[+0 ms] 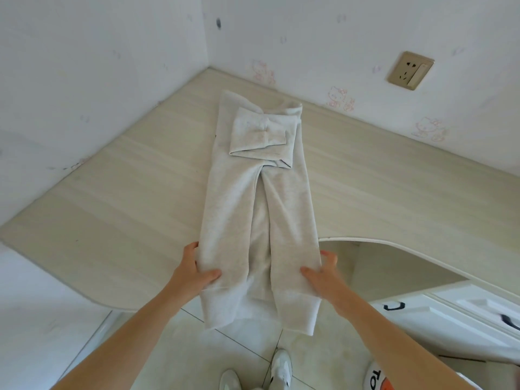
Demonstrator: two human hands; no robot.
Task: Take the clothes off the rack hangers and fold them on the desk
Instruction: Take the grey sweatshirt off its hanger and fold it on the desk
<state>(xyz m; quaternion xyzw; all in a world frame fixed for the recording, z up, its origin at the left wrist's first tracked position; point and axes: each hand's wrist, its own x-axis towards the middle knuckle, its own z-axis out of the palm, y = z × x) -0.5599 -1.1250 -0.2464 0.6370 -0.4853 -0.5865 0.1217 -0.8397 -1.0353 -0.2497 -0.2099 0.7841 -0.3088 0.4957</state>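
Grey sweatshirt [253, 192] lies lengthwise on the pale wooden worktop [112, 192], its near hem hanging over the edge. I see my left hand [194, 274] and right hand [320, 274] with fingers clamped on its near side edges, thumbs on top.

Both my bare forearms reach forward and slightly inward, my left hand [194, 273] and my right hand [320, 273] level with each other, each with thumb laid on top and fingers [327, 256] curled underneath, pinching closed.
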